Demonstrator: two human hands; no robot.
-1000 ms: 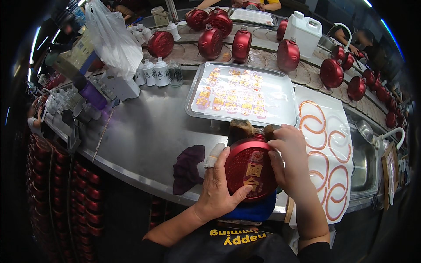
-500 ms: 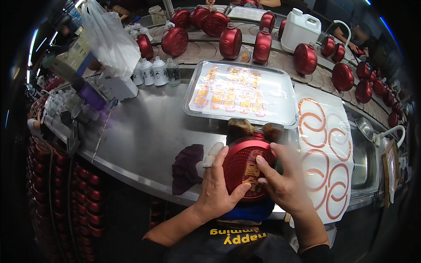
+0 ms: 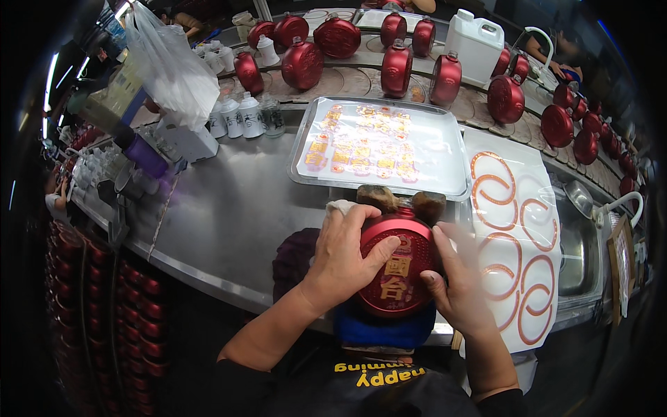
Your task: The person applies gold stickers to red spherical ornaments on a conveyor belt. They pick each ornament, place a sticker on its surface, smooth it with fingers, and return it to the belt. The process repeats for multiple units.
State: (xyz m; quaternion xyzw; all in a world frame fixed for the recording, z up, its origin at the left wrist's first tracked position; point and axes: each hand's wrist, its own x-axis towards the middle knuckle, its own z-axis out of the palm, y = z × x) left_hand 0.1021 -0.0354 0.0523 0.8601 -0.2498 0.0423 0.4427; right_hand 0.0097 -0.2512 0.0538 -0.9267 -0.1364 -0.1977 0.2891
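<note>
A round, flat red bottle (image 3: 379, 281) lies tilted in front of me, its neck between two brown padded rests (image 3: 429, 206). A gold decal strip (image 3: 396, 278) runs down its face. My left hand (image 3: 347, 254) holds the bottle's upper left rim, with the thumb pressed on the decal's upper end. A white wad (image 3: 340, 206) shows by its fingers; how it is held is hidden. At the right rim my right hand (image 3: 462, 278) is curled against the bottle, slightly blurred, its thumb beside the face. Below the bottle is a blue support (image 3: 382, 330).
A tray (image 3: 306, 177) with gold-and-purple decals lies beyond the bottle. Right of it is a sheet of orange ring decals (image 3: 514, 299), then a sink (image 3: 577, 271). A dark purple cloth (image 3: 292, 260) lies left. Red bottles (image 3: 396, 69) stand on the curved conveyor behind, near a white jug (image 3: 476, 48).
My left hand has moved up, its thumb now on the decal's upper end. My right thumb has left the decal for the right rim. The conveyor's bottles have shifted right.
</note>
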